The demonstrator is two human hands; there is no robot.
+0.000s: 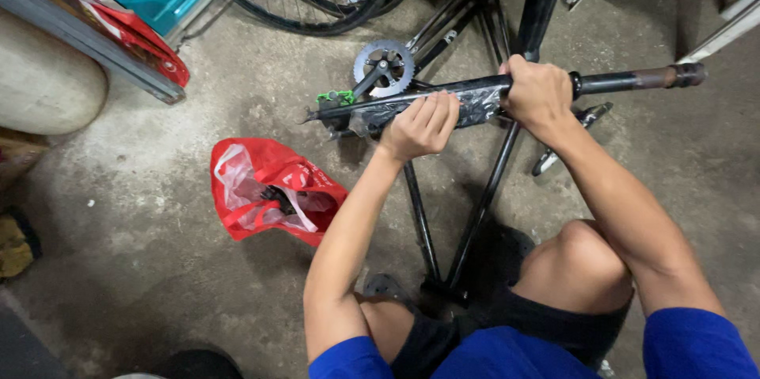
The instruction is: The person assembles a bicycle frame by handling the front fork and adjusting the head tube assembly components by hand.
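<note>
Fingers (434, 110) of the left hand (419, 127) curl over the black bicycle frame tube (475, 102), gripping its plastic-wrapped section. The right hand (540, 96) clamps the same tube just beside it. The frame stands on the concrete floor (158, 268), chainring (383, 67) behind, red plastic bag (269, 189) near the left forearm.

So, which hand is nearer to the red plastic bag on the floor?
The left. The left hand grips the wrapped black frame tube just above and right of the red plastic bag. The right hand holds the same tube farther right, away from the bag.
</note>
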